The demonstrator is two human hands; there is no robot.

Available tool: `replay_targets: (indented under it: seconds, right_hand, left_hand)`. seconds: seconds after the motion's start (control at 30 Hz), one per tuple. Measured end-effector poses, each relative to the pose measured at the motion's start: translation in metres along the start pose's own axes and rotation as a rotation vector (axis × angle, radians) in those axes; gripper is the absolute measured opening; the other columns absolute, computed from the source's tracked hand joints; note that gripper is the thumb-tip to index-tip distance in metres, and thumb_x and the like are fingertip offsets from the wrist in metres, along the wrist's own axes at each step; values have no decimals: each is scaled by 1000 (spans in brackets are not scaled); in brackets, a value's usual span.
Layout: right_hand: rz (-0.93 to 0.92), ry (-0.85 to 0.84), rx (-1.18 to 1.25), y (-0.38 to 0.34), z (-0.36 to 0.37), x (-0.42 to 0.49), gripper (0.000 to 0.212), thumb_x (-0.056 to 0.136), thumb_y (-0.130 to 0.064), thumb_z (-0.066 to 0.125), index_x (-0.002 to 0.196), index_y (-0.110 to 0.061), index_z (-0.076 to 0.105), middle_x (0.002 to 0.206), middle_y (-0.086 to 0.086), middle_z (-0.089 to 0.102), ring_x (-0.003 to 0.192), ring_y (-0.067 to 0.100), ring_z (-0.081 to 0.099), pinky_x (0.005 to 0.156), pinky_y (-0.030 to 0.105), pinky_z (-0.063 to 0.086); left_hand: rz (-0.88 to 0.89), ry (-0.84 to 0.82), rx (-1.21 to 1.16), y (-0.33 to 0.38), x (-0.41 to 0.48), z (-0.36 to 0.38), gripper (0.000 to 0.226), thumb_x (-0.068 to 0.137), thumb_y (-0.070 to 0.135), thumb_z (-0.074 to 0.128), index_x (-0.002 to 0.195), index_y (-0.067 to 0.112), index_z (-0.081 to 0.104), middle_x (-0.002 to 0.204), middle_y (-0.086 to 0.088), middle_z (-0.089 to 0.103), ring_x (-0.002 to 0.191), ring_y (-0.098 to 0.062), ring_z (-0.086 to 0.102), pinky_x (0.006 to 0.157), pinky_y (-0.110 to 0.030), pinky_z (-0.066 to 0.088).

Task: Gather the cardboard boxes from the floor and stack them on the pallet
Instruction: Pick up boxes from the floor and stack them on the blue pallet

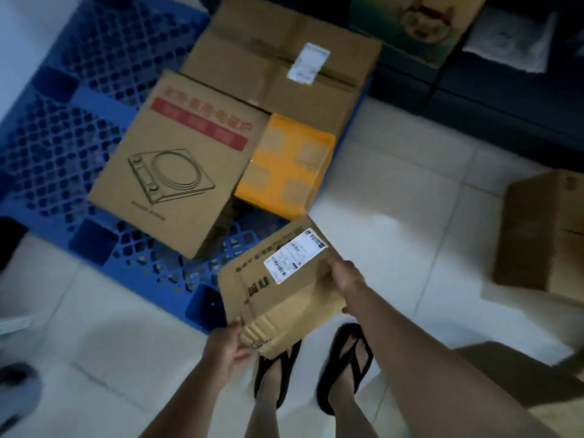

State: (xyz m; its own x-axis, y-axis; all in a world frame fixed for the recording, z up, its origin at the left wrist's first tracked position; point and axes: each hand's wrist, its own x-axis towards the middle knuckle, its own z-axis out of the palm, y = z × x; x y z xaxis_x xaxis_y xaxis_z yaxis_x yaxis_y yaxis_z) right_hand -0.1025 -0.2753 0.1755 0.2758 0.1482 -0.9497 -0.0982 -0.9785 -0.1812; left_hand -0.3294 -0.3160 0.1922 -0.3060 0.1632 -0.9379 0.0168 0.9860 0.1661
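Above the near corner of the blue pallet point(47, 147), the labelled cardboard box point(284, 295) hangs label up, its long axis running near-left to far-right. The left hand point(227, 346) grips its near corner; the right hand point(344, 279) clasps its right edge.

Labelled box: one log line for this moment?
left hand, right hand: grip labelled box | pallet: cooktop box, yellow box, large box | floor: brown box
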Motion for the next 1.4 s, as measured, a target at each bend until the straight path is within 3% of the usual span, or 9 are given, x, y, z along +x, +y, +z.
replay_targets:
  seconds: [0.1,0.2,0.47,0.63,0.87,0.97,1.1,1.27,1.4]
  right_hand:
    - [53,-54,90,0,48,11,71,82,-53,59,139,-16,38,139,14,43,120,37,49,76,47,54]
    - [-17,-41,145,14,83,27,51,87,-31,65,130,-11,48,129,13,54,110,33,56,85,51,56]
    - [-290,36,147,-34,132,57,37,90,-12,54,120,-33,48,119,9,62,106,31,60,95,50,51]
    - [-313,-7,-34,-55,146,73,46,93,-21,52,138,-17,45,134,6,55,111,24,54,100,44,48]
    - [-231,-254,-244,-41,136,60,64,96,-17,47,151,-29,15,134,5,49,127,27,48,104,42,45]
    - [-167,-275,-332,-31,125,55,66,96,-18,50,152,-22,15,137,15,52,122,32,55,86,34,51]
    - [-201,-216,-292,-17,93,43,66,95,-18,51,152,-15,17,123,13,55,80,17,55,55,20,38]
    - [-228,-97,-188,10,27,1,63,92,-17,55,148,-8,27,108,6,45,94,17,47,52,12,28]
    - [-289,11,-143,38,-55,-52,54,91,-20,57,139,-2,40,107,7,51,93,15,46,57,12,32]
  left_hand:
    - [36,31,-102,1,31,-40,20,98,19,48,111,4,51,87,-18,60,73,-30,56,65,-37,51]
    - [6,53,-172,-2,57,-58,17,96,10,53,108,-3,52,93,-20,60,83,-35,58,77,-44,50]
    - [-81,-38,-343,-9,98,-47,8,88,3,63,85,-5,61,84,-18,64,79,-29,61,70,-33,50]
    - [-129,50,-21,17,135,-10,28,82,14,71,63,1,55,74,-18,65,70,-27,63,71,-33,52]
    - [203,-94,653,18,149,-23,43,94,37,52,117,2,62,115,-14,65,110,-30,59,78,-29,42]
    - [242,-224,971,30,142,-32,44,99,40,39,129,11,55,131,-10,57,121,-27,52,86,-26,37]
    - [355,-190,1218,58,110,-36,26,95,28,43,81,13,60,103,-8,65,103,-26,60,83,-32,45]
    - [384,-185,1130,89,30,7,20,91,19,45,76,8,52,74,-7,56,62,-17,53,54,-22,41]
    - [668,-264,1315,97,-61,91,29,93,20,46,84,-3,61,95,-26,64,93,-35,63,68,-32,44]
